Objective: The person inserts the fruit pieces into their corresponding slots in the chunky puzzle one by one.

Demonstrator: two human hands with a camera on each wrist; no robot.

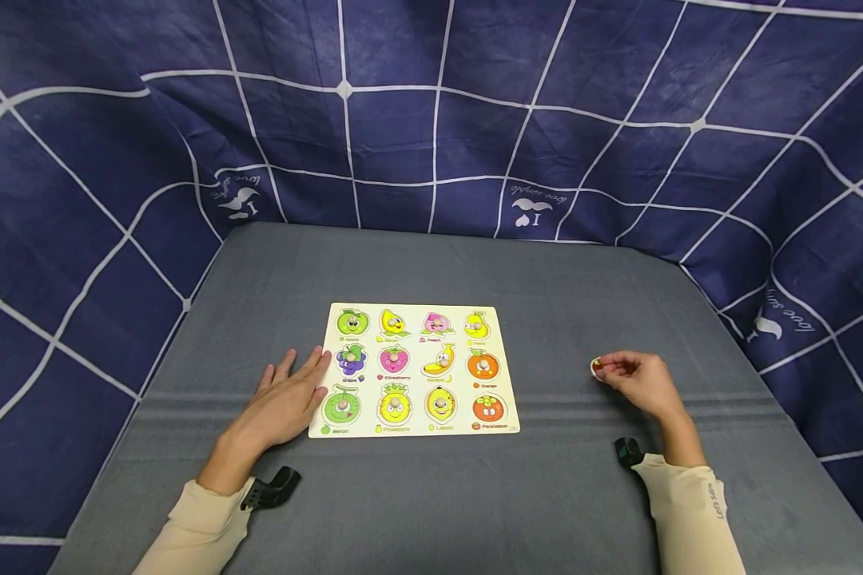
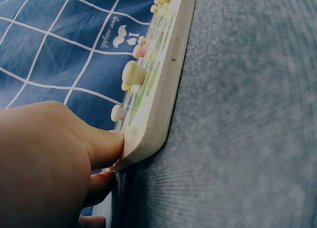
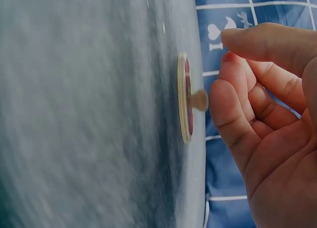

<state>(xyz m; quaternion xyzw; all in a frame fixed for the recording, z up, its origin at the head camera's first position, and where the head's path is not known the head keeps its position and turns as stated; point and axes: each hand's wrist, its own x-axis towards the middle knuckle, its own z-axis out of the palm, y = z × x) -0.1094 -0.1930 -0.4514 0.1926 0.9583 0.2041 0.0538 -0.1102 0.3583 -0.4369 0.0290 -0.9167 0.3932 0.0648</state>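
Note:
A pale wooden knob puzzle board (image 1: 413, 371) with several fruit pictures lies on the table. My left hand (image 1: 280, 403) rests at its left edge, fingers extended; in the left wrist view the thumb (image 2: 106, 146) touches the board's corner. To the right of the board, a round, reddish puzzle piece (image 3: 183, 99) lies flat on the cloth, its small knob (image 3: 200, 100) facing up. Right above the knob is my right hand (image 1: 640, 382), its fingers loosely bent. The right wrist view shows a thin gap between fingertips (image 3: 224, 102) and knob.
Grey cloth (image 1: 431, 267) covers the table. Behind it and along both sides hangs a blue curtain (image 1: 395, 128) with white grid lines. Dark wrist straps with cameras (image 1: 273, 489) sit at both cuffs, low over the cloth.

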